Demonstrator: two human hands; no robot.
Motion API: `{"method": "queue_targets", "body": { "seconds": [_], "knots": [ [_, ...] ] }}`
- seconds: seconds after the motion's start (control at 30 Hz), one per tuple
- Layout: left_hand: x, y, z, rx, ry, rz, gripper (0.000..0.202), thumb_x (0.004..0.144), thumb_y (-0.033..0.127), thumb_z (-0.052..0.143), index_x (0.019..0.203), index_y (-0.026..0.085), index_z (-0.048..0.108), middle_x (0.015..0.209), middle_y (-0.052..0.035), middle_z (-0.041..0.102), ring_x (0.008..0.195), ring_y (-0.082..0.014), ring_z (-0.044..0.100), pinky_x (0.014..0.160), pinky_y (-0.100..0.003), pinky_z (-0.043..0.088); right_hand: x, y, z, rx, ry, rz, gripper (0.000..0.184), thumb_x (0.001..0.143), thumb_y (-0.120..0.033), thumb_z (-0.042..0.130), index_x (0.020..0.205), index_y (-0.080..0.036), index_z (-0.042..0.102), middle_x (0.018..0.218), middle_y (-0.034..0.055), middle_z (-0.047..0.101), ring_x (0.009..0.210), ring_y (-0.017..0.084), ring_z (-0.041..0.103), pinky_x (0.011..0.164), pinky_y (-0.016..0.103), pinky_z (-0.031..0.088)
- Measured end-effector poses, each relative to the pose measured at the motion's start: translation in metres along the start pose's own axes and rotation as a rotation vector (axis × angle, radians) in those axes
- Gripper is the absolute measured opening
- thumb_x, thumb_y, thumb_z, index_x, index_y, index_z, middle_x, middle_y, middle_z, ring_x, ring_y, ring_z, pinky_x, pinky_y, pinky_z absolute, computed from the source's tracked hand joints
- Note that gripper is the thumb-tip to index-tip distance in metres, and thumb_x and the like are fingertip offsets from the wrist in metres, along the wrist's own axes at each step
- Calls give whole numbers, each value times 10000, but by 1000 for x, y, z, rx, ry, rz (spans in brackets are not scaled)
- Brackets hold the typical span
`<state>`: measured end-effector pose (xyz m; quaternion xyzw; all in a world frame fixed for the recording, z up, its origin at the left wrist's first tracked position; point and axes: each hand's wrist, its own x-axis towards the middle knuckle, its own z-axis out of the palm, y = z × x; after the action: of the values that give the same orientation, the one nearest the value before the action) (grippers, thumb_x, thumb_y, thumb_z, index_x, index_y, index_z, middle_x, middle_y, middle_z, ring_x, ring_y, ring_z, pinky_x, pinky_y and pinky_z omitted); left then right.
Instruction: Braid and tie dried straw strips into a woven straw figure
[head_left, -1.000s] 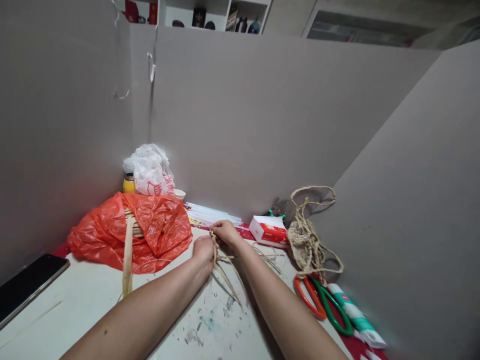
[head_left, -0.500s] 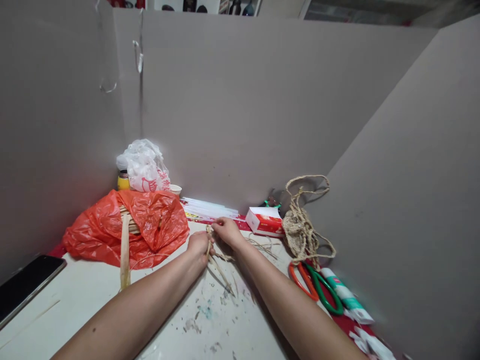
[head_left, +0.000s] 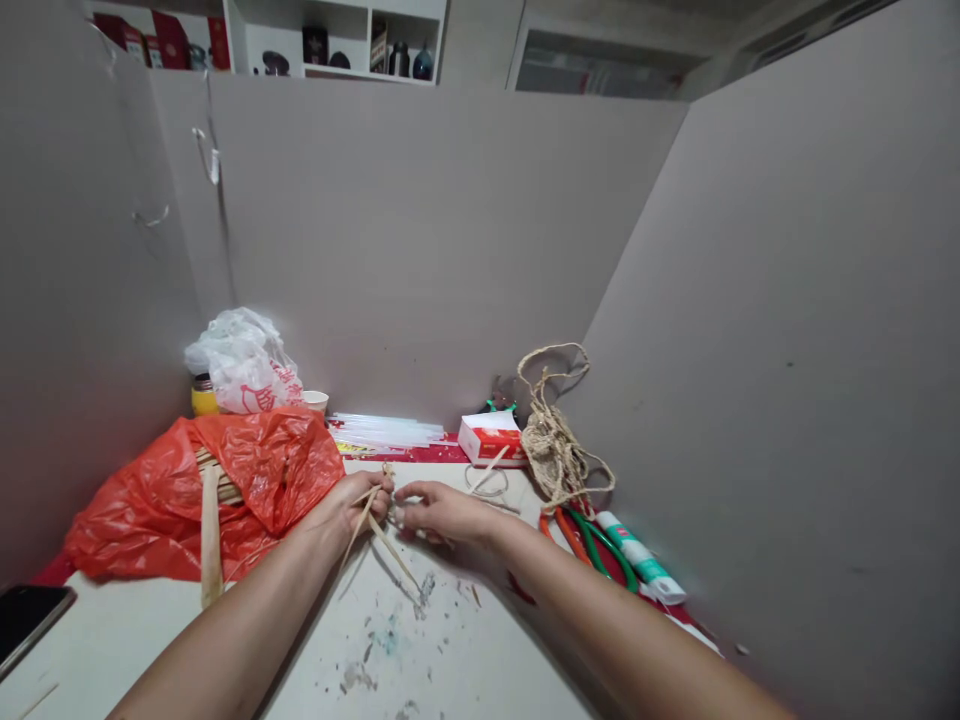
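Observation:
My left hand [head_left: 364, 500] is closed around a small knotted bundle of straw-coloured plant-fibre strips [head_left: 394, 553]. Its knotted top [head_left: 388, 470] pokes out above the fingers, and loose ends hang down over the white tabletop. Just to the right, my right hand [head_left: 442, 512] has its thumb and forefinger apart, close to the bundle; its lower fingers are partly hidden. Behind that hand a pale flat strip [head_left: 489, 470] slants up, and I cannot tell whether the hand touches it.
An orange-red plastic bag [head_left: 277, 470] with strips inside lies left, near a phone [head_left: 30, 625]. Behind stand white sticks [head_left: 386, 432] and a red-white box [head_left: 491, 440]. At right are a braided rope piece [head_left: 555, 455], green-handled scissors [head_left: 604, 550] and a tube [head_left: 645, 560]. Grey panels enclose the table.
The view has turned right and tilted up. My right hand has come away from the knotted top and its fingers have spread. The left hand keeps its grip. A slanting strip now shows behind the right hand.

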<state>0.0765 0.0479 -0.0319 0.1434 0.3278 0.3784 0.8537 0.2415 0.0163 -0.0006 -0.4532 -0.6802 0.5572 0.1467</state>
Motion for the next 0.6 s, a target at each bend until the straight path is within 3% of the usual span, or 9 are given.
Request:
{"method": "queue_targets", "body": {
  "seconds": [0.1,0.2,0.27,0.37,0.5,0.6],
  "knots": [
    [-3,2,-1,45,66,-9,192,735,-8,405,661,163,361,470,87,291,300,-4,277,281,-74,191,-2,7,-16,-216,5,-37,249,726,-179,586,960,-121,650,587,16,616,489,90,493,496,194,375],
    [-6,2,1,83,97,-26,180,754,14,400,657,159,358,487,80,293,312,2,268,288,-72,186,-3,11,-55,-563,218,-99,197,704,-165,582,849,-165,715,730,48,679,646,141,567,589,223,396],
    [-8,1,3,109,115,-34,173,768,28,392,656,157,360,493,77,298,317,3,264,292,-73,185,-5,13,-88,-752,434,-35,220,714,-185,579,873,-206,730,867,52,698,744,168,589,636,239,393],
    [-9,1,6,151,138,-23,144,784,37,374,690,145,390,505,69,330,319,3,258,293,-75,167,-10,14,-127,-842,479,61,239,734,-184,562,895,-199,738,856,51,703,730,163,592,624,229,388],
    [-10,-1,9,215,174,9,124,796,35,362,799,123,449,516,65,367,320,-5,270,297,-83,156,-13,15,-141,-855,460,78,290,768,-180,514,965,-177,727,765,39,700,662,142,584,605,214,388],
    [-10,-3,11,259,218,31,126,804,40,360,821,115,459,500,69,366,321,-8,281,304,-85,164,-14,20,-138,-939,460,84,294,784,-225,513,993,-214,720,854,41,710,720,151,602,620,214,389]
  ]
}}
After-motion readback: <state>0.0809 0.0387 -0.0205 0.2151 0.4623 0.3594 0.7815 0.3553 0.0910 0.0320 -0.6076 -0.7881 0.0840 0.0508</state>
